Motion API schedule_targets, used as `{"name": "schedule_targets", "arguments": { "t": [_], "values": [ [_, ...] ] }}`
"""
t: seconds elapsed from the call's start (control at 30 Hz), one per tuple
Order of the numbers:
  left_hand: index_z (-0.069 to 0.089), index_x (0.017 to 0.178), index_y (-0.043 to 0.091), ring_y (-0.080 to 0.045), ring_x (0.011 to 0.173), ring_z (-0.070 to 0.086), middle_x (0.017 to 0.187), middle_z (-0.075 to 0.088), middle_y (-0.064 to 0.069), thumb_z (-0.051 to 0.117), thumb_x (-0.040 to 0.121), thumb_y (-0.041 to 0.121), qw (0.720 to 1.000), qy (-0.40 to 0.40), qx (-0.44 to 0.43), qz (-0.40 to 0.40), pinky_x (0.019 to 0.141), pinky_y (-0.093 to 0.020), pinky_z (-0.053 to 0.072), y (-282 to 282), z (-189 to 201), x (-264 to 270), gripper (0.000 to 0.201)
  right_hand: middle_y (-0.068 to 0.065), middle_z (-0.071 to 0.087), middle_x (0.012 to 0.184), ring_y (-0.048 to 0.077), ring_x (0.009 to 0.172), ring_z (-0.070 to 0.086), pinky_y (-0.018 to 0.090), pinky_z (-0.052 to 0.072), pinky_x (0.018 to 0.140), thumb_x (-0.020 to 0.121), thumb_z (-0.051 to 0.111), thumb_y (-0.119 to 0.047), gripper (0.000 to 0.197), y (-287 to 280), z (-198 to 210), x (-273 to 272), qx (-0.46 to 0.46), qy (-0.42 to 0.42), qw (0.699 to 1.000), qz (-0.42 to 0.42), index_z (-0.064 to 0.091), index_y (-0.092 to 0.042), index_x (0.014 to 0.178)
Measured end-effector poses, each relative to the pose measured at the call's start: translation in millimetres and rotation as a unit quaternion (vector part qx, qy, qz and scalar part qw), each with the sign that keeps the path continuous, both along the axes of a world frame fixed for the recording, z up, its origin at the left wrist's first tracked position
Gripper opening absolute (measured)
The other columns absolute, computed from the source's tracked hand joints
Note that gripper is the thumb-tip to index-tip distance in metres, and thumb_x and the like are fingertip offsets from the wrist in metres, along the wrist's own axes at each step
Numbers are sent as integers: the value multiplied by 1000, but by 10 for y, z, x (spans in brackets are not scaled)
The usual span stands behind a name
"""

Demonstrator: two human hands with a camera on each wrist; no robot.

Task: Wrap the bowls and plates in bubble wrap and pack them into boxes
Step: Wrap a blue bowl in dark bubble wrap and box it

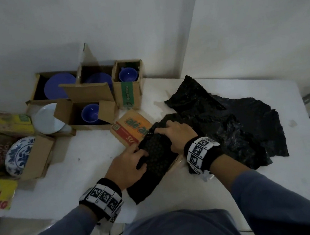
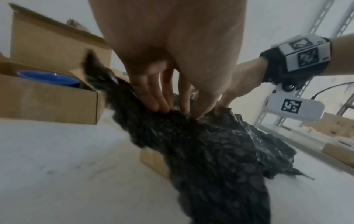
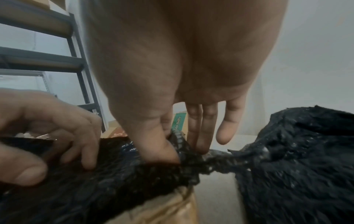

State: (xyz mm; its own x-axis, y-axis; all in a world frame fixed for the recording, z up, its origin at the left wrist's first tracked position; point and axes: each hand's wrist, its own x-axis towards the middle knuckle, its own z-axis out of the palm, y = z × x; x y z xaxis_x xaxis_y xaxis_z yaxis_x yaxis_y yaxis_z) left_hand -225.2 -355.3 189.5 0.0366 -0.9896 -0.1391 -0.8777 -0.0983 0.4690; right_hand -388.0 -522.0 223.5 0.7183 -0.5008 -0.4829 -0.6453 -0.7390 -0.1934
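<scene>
Hands meet at the middle of the white tabletop (image 1: 75, 181) over a black sheet of bubble wrap (image 1: 154, 161) that lies across a flattened printed carton (image 1: 131, 129). The left hand (image 1: 126, 168) presses down on the near part of the sheet, its fingers (image 2: 153, 98) fairly straight with the tips on the wrap. The right hand (image 1: 176, 134) pinches a bunched fold of the same sheet between thumb and fingers (image 3: 199, 128), as the right wrist view shows. What the sheet covers, beyond the carton, cannot be told. More black bubble wrap (image 1: 231, 122) lies crumpled in a pile to the right, touching the held sheet.

At the far left of the tabletop stand open cardboard boxes. One small box (image 1: 90, 123) holds a blue bowl (image 1: 91, 112); a taller box with green tape (image 1: 130, 92) holds another blue bowl (image 1: 127, 75). Two boxes behind them hold blue plates (image 1: 59, 87). A pale plate (image 1: 46, 119) leans beside them, and a blue-and-white patterned plate (image 1: 20, 155) sits in a box at the left edge.
</scene>
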Motion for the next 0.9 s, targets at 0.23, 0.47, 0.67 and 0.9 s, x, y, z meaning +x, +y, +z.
{"name": "schedule_targets", "arguments": {
  "t": [0.23,0.47,0.67,0.9],
  "values": [
    [74,96,28,-14,90,55,92,59,6,71,70,18,984,-83,-22,-156,83,-24,32,-69,13,143,28,8,41,128,32,114,49,41,46,87,83,61,-11,76,177,-42,-145,-13,-21,999,-37,29,-36,148],
    [75,91,24,-19,69,59,81,59,3,80,66,19,987,-75,-5,-144,62,-29,49,40,23,-206,26,8,41,132,30,121,45,38,49,83,83,58,3,76,191,-41,-57,-24,-65,997,17,38,-35,146],
    [73,107,27,-13,92,62,105,66,9,62,83,35,997,-22,21,-70,78,-28,51,-30,301,-262,28,5,47,117,27,109,50,41,50,80,81,59,-9,40,325,107,-118,-33,-193,980,-24,62,-16,120],
    [44,138,25,-20,122,46,137,41,1,73,73,39,969,-172,106,-139,101,-36,33,-427,372,-111,73,10,47,121,31,115,48,49,31,108,76,73,-39,69,681,-33,-187,-88,-16,996,-2,45,-10,132]
  ]
}}
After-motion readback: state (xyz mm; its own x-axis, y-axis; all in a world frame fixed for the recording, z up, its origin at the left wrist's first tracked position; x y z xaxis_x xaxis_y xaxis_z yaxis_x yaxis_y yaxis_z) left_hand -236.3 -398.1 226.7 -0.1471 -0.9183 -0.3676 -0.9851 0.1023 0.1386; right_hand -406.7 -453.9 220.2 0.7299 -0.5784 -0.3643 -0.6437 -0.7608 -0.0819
